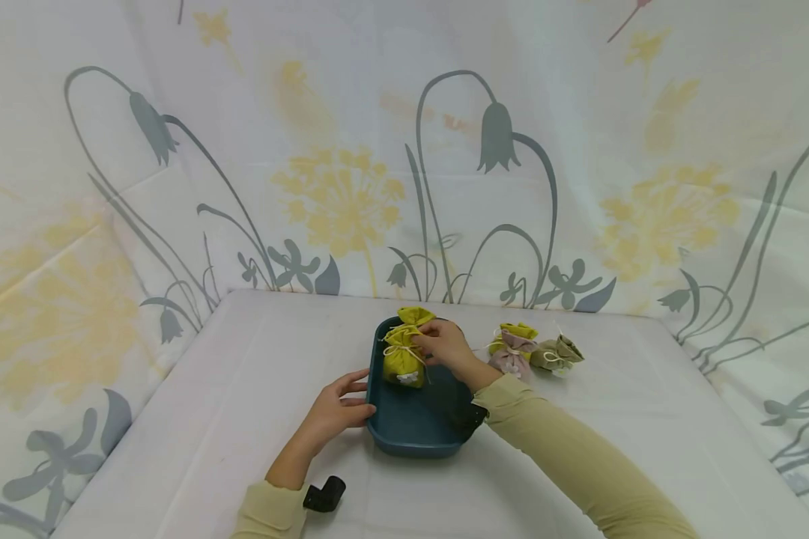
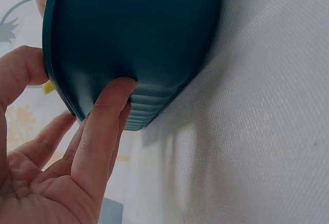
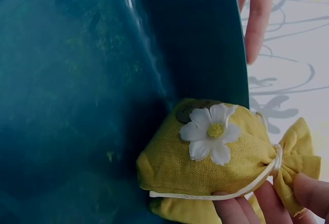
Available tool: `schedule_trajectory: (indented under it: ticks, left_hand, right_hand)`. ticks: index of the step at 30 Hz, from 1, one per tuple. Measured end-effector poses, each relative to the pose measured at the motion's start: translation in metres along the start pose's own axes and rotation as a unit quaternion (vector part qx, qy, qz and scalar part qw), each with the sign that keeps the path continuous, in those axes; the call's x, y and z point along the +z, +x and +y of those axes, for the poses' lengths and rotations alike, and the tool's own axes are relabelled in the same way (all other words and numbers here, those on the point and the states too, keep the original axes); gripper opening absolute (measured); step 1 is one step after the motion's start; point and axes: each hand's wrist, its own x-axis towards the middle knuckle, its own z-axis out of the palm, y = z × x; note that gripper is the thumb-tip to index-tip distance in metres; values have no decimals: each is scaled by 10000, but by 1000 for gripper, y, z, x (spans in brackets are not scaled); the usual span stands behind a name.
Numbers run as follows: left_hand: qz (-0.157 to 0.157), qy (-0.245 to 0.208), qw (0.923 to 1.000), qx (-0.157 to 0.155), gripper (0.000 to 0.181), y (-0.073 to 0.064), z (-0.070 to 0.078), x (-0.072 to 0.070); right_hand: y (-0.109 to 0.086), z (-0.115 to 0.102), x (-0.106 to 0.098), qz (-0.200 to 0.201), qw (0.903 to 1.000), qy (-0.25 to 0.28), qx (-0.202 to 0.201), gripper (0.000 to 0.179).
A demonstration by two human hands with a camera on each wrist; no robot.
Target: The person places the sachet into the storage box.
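Note:
A dark teal plastic tub [image 1: 414, 449] with a raised rim stands on the table. My left hand [image 1: 337, 410] holds its left side, thumb at the rim and fingers against the outer wall [image 2: 154, 80]. Inside the tub, at its far left, is a yellow drawstring pouch [image 1: 403, 365] with a white flower [image 3: 213, 131] on its front. My right hand [image 1: 448, 348] pinches this pouch by its gathered neck, where a white cord [image 3: 278, 157] is tied. Right behind it shows a second yellow pouch [image 1: 414, 314], mostly hidden by the first.
Right of the tub, a mauve pouch [image 1: 511, 363], an olive-brown pouch [image 1: 558, 353] and a yellow pouch [image 1: 520, 329] sit close together on the white-covered table [image 1: 620, 419]. A flower-printed cloth [image 1: 391, 90] hangs behind. A black wrist camera [image 1: 325, 494] is on the left wrist.

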Motion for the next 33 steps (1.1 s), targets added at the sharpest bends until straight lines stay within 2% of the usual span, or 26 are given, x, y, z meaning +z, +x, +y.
schedule_trajectory:
  ticks: [7,14,18,25,33]
  left_hand:
    - [-19,-21,10000,-51,61,0,0,-1]
    - [23,-43,10000,-82,62,3,-1,1]
    - [48,-57,9999,-95,63,3,-3,1]
    - [83,-84,9999,-53,61,1,-1,1]
    - [126,-49,9999,-74,61,-1,0,3]
  right_hand:
    - [6,1,10,10,9995,18,331,29]
    - [3,2,-2,-167,9998,-89,-27,31]
    - [-5,2,-13,-225,9997,-78,-90,32]
    - [-22,3,-31,1,9996,241,155,34]
    - [-55,13,-49,222,9988,444,8,36]
